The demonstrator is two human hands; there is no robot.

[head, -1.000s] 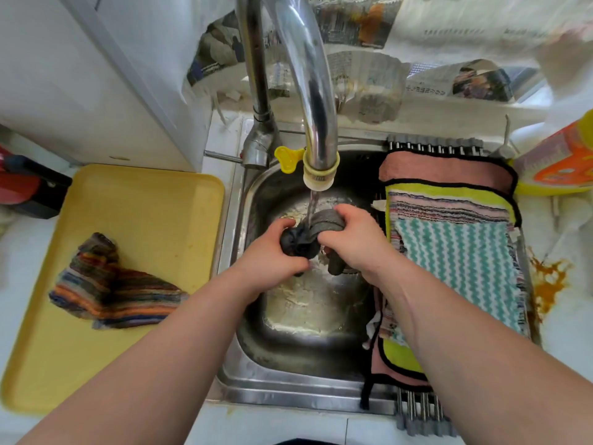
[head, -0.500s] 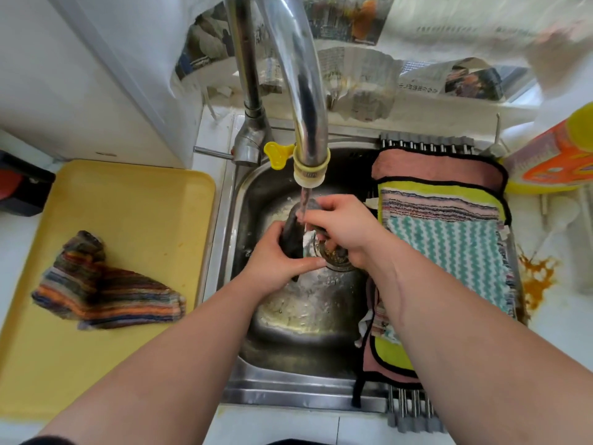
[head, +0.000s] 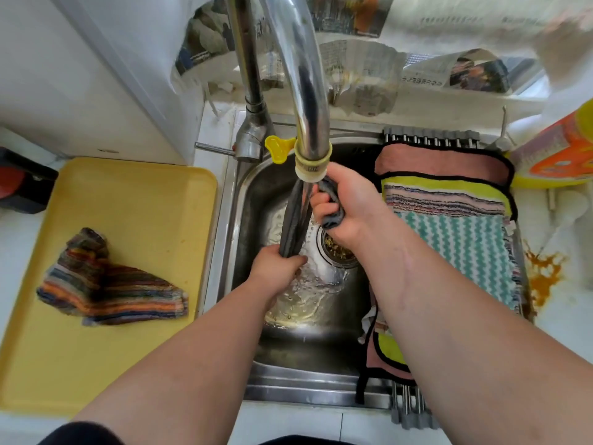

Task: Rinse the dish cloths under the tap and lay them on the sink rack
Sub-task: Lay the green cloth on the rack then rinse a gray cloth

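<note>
White bench surrounding steel sink, viewed from above. Nearest, across sink's right side: rack bars, overlaid with at least 3 flat cloths, pink undermost, yellow-edged next, teal zigzag uppermost. Left of sink, on yellow tray: striped cloth, bunched, judged not yet rinsed. Over basin: grey cloth, stretched as a twisted rope beneath tap nozzle, with water running down. Lower end clenched in left hand; upper end clenched in right hand, just below nozzle. Judged step: rinsing and wringing. Recommended: hold cloth inside stream, twist ends opposite ways over basin, squeeze until drips slow, then spread flat on rack beside the others. Obscured: left fingertips behind cloth and splash; rack's middle beneath cloths. Farther back: newspaper print blurred; orange container cut off at right edge.
</note>
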